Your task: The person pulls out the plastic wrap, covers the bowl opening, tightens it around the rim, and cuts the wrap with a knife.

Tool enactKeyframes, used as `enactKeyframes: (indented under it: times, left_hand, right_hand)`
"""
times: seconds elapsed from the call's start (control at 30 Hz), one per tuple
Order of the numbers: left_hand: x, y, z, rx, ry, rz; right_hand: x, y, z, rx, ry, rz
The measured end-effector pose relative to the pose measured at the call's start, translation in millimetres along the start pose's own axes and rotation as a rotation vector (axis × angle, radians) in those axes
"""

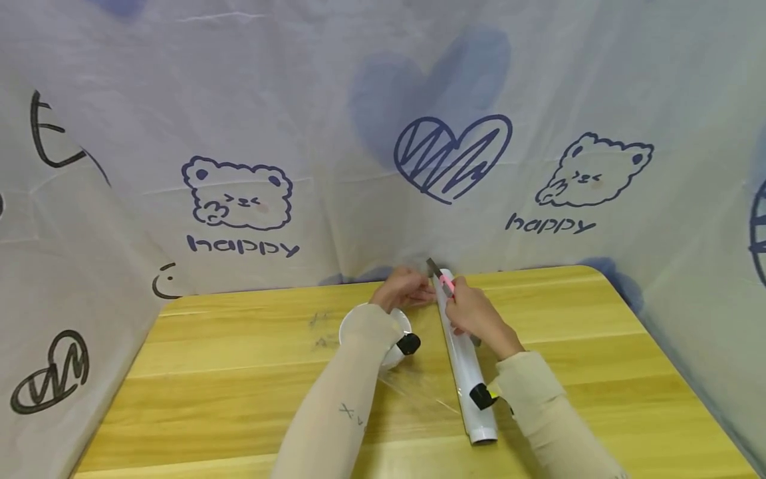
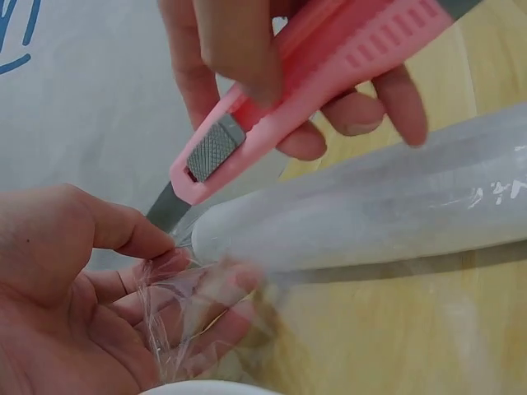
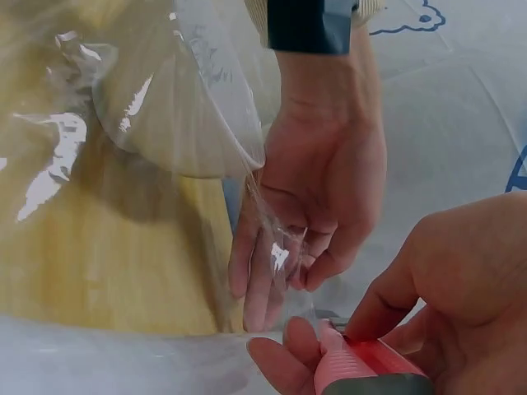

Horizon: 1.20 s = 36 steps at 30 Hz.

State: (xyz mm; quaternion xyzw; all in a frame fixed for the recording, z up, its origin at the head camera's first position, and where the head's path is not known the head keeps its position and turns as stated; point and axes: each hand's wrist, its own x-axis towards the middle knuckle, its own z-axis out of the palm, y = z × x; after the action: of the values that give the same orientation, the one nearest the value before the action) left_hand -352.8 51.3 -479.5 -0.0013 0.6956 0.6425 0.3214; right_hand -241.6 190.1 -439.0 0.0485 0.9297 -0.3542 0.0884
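Observation:
My left hand, at the far end of the roll, pinches the edge of clear cling film between thumb and forefinger; its other fingers extend behind the film. My right hand grips a pink utility knife over the roll. The knife's blade is out, close to the left thumb and the film at the roll's end. Lengthwise on the table lies the white cling film roll. Film stretches leftward from it over a white bowl, partly covered by the left forearm.
The wooden table meets a printed cloth backdrop just beyond the hands. Loose film glints on the table left of the bowl. A black wrist device sits by the roll's near half.

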Motion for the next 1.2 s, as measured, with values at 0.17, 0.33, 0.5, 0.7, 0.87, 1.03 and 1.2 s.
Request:
enactKeyframes:
  times: [0.17, 0.33, 0.5, 0.7, 0.87, 1.03, 1.2]
  left_hand:
    - [-4.3, 0.4, 0.3, 0.034, -0.034, 0.006]
    - [-7.4, 1.9, 0.5, 0.028, -0.044, 0.012]
    - [-7.5, 3.3, 1.4, 0.015, -0.054, 0.002]
    - [-4.6, 2.3, 1.3, 0.0, -0.055, -0.019]
    - [-3.2, 1.5, 0.1, -0.02, -0.055, -0.038]
    - [-3.1, 1.7, -1.9, -0.022, -0.052, -0.042]
    - [-3.4, 2.1, -2.3, -0.023, -0.064, -0.038]
  right_hand:
    - [11.0, 0, 1, -0.028, -0.001, -0.003]
    - [20.8, -4, 6, -0.033, -0.007, 0.01]
    - [21.7, -5, 11, -0.073, -0.006, 0.065]
    - [15.0, -6, 16, -0.125, 0.005, 0.075]
    - [7.4, -4, 21, -0.153, 0.023, 0.054]
    - [-1.3, -3, 24, -0.154, 0.05, 0.028]
    - [-6.5, -4, 25, -0.165, 0.065, 0.002]
